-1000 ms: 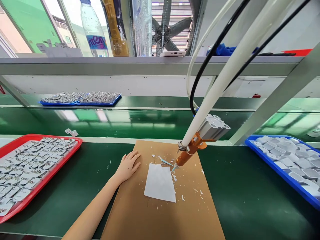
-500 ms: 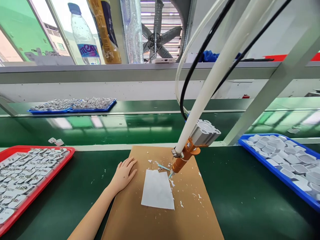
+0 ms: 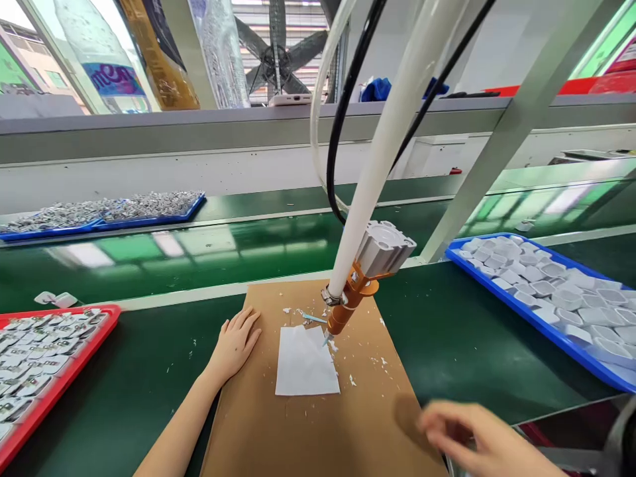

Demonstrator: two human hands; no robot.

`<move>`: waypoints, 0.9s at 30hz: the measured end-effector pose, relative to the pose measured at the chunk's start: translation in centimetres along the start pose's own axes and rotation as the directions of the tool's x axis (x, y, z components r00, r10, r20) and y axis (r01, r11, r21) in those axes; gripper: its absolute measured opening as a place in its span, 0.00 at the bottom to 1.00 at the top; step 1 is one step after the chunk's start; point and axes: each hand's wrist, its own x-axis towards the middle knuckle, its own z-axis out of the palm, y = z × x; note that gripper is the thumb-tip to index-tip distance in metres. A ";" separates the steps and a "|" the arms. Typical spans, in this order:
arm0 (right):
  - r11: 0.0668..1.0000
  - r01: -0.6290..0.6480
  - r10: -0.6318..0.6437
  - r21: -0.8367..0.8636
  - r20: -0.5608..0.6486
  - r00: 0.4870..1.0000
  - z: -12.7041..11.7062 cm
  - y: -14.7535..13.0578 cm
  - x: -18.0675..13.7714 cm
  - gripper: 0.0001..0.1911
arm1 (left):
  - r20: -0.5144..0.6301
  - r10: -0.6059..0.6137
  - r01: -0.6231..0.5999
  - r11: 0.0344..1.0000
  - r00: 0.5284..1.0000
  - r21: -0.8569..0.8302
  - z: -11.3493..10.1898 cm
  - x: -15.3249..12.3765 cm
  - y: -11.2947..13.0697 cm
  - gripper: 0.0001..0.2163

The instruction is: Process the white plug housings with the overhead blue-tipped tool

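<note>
My left hand [image 3: 233,344] lies flat, fingers apart, on the left edge of a brown cardboard sheet [image 3: 318,424] on the green bench. It holds nothing. A white paper square [image 3: 304,363] rests on the cardboard just right of that hand. An orange dispensing nozzle [image 3: 342,311] on a white tube hangs with its tip at the paper's upper right corner. My right hand [image 3: 477,440] comes in blurred at the bottom right, over the cardboard's right edge, fingers spread and empty.
A red tray [image 3: 84,351] of small metal-and-white parts sits at the left. A blue tray [image 3: 501,298] of white plastic caps sits at the right. A far blue tray [image 3: 149,213] of metal pieces lies beyond the green conveyor [image 3: 248,245]. White flecks dot the cardboard.
My right hand has entered at the bottom right. The view has swung to the right, so the red tray slid left. My left hand has stayed flat on the cardboard.
</note>
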 end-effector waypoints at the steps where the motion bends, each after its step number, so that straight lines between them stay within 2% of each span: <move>1: 0.999 0.013 -0.015 0.044 0.060 0.998 -0.1 0.1 0.7 0.17 | 0.006 -0.002 0.002 1.000 1.000 0.003 -0.1 0.0 0.0 0.19; 2: 0.995 0.032 -0.038 0.099 0.062 0.997 -0.2 -0.1 1.9 0.20 | 0.010 -0.002 0.002 1.000 1.000 0.007 -0.2 0.0 0.1 0.19; 4: 0.961 0.159 -0.156 0.225 -0.034 0.987 0.1 -1.4 5.2 0.31 | 0.015 0.002 -0.002 1.000 1.000 0.017 -0.4 0.0 0.1 0.19; 6: 0.873 0.358 -0.349 0.330 -0.090 0.933 0.8 -3.6 8.7 0.39 | 0.015 0.010 -0.011 1.000 1.000 0.028 -0.5 -0.1 0.1 0.19; 8: 0.760 0.449 -0.446 0.469 -0.127 0.886 1.9 -5.9 11.5 0.39 | 0.011 0.018 -0.018 0.999 1.000 0.038 -0.6 0.0 0.1 0.19; 10: 0.702 0.428 -0.453 0.569 -0.106 0.885 3.1 -7.7 13.2 0.34 | 0.005 0.024 -0.024 0.999 1.000 0.046 -0.7 0.0 0.1 0.19; 11: 0.676 0.404 -0.455 0.616 -0.083 0.887 3.6 -8.4 13.6 0.27 | 0.003 0.028 -0.028 0.998 1.000 0.049 -0.8 0.0 0.1 0.19; 13: 0.614 0.396 -0.440 0.683 -0.119 0.890 4.6 -9.3 13.9 0.21 | -0.005 0.036 -0.035 0.998 0.999 0.058 -0.8 0.0 0.1 0.18; 16: 0.537 0.448 -0.419 0.715 -0.235 0.877 5.8 -9.6 13.8 0.19 | -0.008 0.044 -0.043 0.996 0.999 0.077 -0.9 0.0 0.1 0.19; 21: 0.475 0.576 -0.400 0.665 -0.420 0.815 6.8 -9.5 14.1 0.12 | -0.009 0.050 -0.049 0.995 0.999 0.084 -1.0 0.3 -0.4 0.19; 24: 0.431 0.591 -0.386 0.682 -0.452 0.804 7.0 -9.7 14.3 0.11 | -0.004 0.052 -0.052 0.997 0.999 0.064 -1.1 0.4 -1.0 0.20; 27: 0.455 0.573 -0.373 0.682 -0.439 0.817 7.0 -10.0 14.5 0.12 | 0.001 0.063 -0.063 0.997 0.998 0.051 -1.3 0.3 -1.3 0.21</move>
